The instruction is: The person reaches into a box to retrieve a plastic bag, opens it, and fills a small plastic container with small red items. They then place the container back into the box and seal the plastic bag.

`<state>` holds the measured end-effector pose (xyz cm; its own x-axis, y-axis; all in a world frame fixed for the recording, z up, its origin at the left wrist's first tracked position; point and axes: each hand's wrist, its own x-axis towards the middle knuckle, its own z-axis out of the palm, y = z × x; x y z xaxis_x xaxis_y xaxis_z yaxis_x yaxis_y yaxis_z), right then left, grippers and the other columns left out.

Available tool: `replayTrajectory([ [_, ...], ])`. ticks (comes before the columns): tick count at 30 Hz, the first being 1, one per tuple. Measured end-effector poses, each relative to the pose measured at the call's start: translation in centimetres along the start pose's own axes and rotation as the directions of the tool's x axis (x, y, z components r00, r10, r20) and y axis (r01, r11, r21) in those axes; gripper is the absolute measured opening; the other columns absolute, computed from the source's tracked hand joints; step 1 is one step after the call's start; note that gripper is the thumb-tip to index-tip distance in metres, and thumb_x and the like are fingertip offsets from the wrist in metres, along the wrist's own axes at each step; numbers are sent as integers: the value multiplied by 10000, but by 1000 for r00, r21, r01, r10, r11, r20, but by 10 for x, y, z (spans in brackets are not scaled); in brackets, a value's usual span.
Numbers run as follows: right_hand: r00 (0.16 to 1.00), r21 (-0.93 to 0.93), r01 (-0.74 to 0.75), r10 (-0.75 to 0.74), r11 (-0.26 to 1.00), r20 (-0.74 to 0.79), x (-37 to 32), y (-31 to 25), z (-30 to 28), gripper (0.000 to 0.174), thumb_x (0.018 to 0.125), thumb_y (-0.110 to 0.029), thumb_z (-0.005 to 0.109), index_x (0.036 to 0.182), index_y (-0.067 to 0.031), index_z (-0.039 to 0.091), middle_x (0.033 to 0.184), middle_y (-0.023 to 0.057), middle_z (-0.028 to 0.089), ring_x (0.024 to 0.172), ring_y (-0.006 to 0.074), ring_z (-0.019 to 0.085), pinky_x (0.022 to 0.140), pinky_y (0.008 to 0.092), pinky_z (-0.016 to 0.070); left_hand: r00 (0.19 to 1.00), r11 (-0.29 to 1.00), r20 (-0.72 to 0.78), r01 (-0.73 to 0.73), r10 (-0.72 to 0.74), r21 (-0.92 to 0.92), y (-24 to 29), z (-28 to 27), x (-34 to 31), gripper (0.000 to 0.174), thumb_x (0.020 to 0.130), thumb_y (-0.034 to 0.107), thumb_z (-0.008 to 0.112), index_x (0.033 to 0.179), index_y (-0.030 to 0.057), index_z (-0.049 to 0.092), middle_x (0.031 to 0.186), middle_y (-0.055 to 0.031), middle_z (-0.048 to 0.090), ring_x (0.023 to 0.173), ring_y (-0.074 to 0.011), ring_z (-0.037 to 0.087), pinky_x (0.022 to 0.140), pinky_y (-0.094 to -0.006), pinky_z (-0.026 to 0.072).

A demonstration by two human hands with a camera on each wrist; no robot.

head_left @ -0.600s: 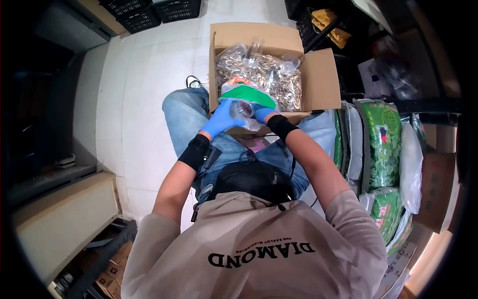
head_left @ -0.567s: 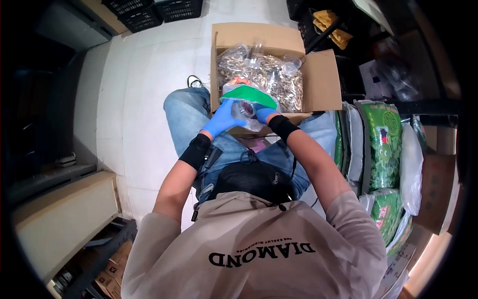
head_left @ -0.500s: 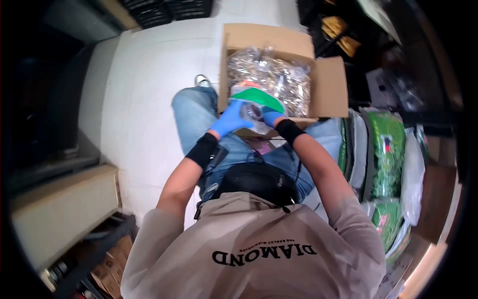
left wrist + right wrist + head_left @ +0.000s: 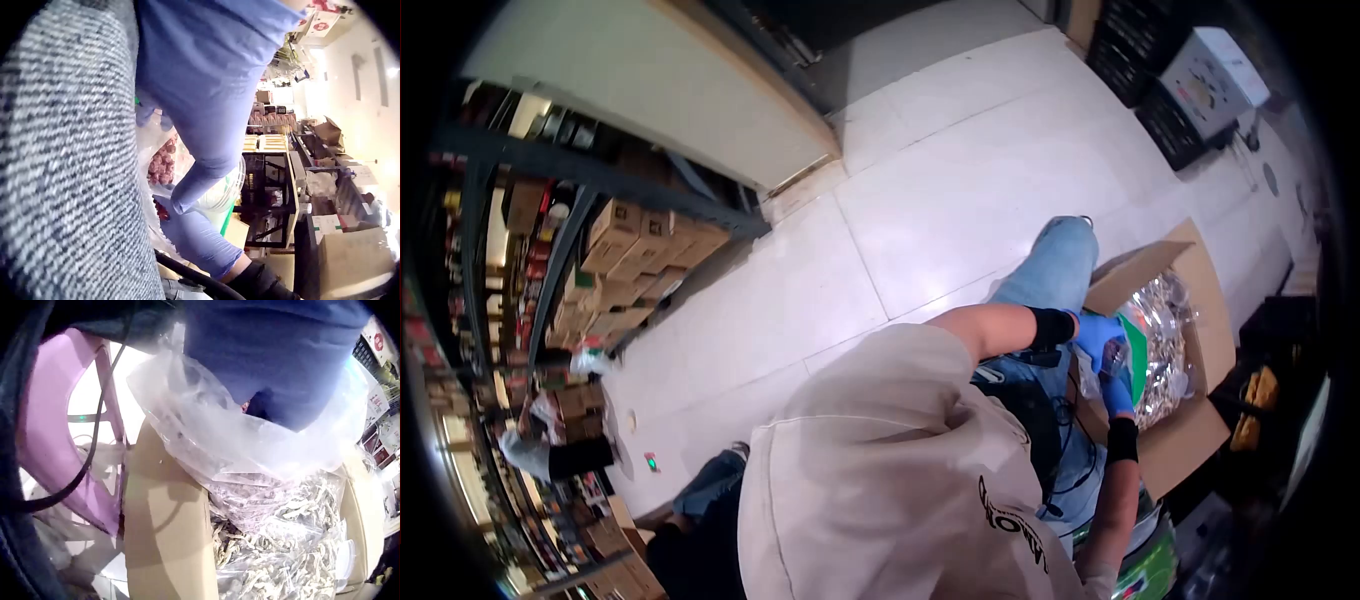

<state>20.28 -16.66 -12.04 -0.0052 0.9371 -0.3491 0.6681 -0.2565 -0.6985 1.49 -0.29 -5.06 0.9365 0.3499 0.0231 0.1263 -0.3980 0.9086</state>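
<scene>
A blue-gloved left hand (image 4: 1097, 340) grips a clear round plastic container (image 4: 236, 187), its thumb over the rim in the left wrist view. Beside it the gloved right hand (image 4: 1117, 395) reaches into the mouth of a clear bag (image 4: 194, 434); its fingertips are hidden there, and dark red pieces show next to it in the left wrist view. Reddish lumps (image 4: 162, 164) lie in the bag. A green patch (image 4: 1137, 360) of the bag shows beyond the hands. The bag rests over an open cardboard box (image 4: 1208, 310) of clear-wrapped pale dried strips (image 4: 262, 569).
A pink stool (image 4: 53, 419) stands beside the box, with a black cable (image 4: 94, 444) hanging across it. Black crates (image 4: 1170, 125) and a white box (image 4: 1212, 80) are on the floor beyond. Shelves with cartons (image 4: 640, 235) and another person (image 4: 530, 450) are at the left.
The head view has swung to the left, so the box and both hands now appear at its right side. The hands still hold together at the bag and container.
</scene>
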Motion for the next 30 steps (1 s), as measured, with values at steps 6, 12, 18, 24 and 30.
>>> replayTrajectory([
  [6,994,-207,-90,99,974,37,-1,21,-28,405,980,-32,469,1376,36,517,1328,105,591,1141,181,572,1006,324,453,994,997,88,62,-66,53,-1,0,6,920,427,409,951,1219,65,634,1237,-196,614,1141,-370,596,986,-430,487],
  [12,989,-867,144,-97,477,111,-3,37,-32,349,975,-40,475,1306,9,575,1241,82,662,1032,222,629,937,328,495,992,981,115,-29,51,-193,22,-17,-11,819,522,300,944,1219,19,617,1096,-167,695,1056,-275,659,929,-381,516],
  [18,980,-282,98,-142,954,-139,-30,-79,-98,330,950,-205,594,1229,-36,646,1181,117,686,1043,270,655,892,362,525,979,966,111,-147,174,-214,37,-25,-9,835,659,213,846,1385,21,480,1302,-176,606,1225,-269,575,1048,-386,452],
  [24,962,284,-41,114,958,-249,-33,-108,-108,328,900,-155,689,1186,3,662,1120,91,703,953,166,632,885,312,497,982,996,168,76,-82,43,54,-33,-12,853,646,292,850,1361,4,486,1310,-237,577,1229,-369,563,1037,-416,447],
  [30,927,316,-145,241,938,-289,-46,-125,-82,360,881,-293,722,1107,-15,693,1036,144,733,865,229,685,806,340,517,973,986,161,162,-164,27,51,-33,-11,831,645,296,861,1324,-21,501,1270,-263,588,1204,-396,566,1016,-428,455],
])
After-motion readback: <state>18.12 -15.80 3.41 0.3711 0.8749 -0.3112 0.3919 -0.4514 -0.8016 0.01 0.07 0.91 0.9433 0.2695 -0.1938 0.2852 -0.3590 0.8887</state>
